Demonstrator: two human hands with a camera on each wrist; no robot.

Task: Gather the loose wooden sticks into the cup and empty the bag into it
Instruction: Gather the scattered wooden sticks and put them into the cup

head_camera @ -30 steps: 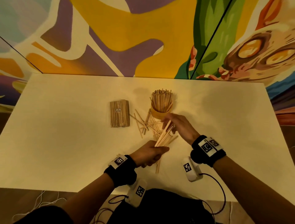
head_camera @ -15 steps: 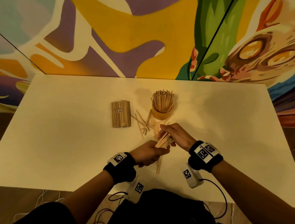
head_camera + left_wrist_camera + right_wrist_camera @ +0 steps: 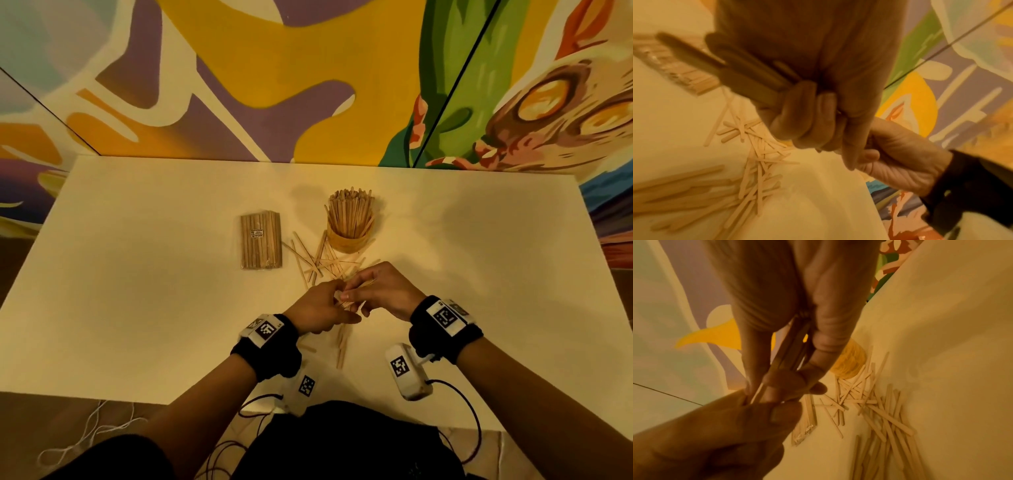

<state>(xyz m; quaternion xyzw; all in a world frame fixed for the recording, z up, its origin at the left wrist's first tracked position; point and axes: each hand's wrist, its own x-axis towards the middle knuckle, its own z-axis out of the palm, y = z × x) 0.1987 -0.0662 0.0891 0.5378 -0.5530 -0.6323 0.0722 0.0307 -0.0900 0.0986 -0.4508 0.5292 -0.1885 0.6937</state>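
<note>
A yellow cup point(image 3: 348, 240) packed with upright wooden sticks stands mid-table; its side shows in the right wrist view point(image 3: 851, 360). Left of it lies a clear bag of sticks point(image 3: 261, 240). Loose sticks point(image 3: 322, 262) are scattered in front of the cup, with a few more point(image 3: 342, 342) under my hands. My left hand point(image 3: 320, 308) and right hand point(image 3: 373, 291) meet over the table, both gripping one bundle of sticks point(image 3: 748, 78). The right wrist view shows the bundle point(image 3: 793, 344) pinched between thumb and fingers.
The white table point(image 3: 137, 308) backs onto a painted wall. Its near edge runs just below my wrists. Cables and white string hang below the front edge point(image 3: 85, 435).
My hands have drawn toward me and closed together around the bundle. The bundle, fanned out between them a second ago, is now mostly hidden inside both hands.
</note>
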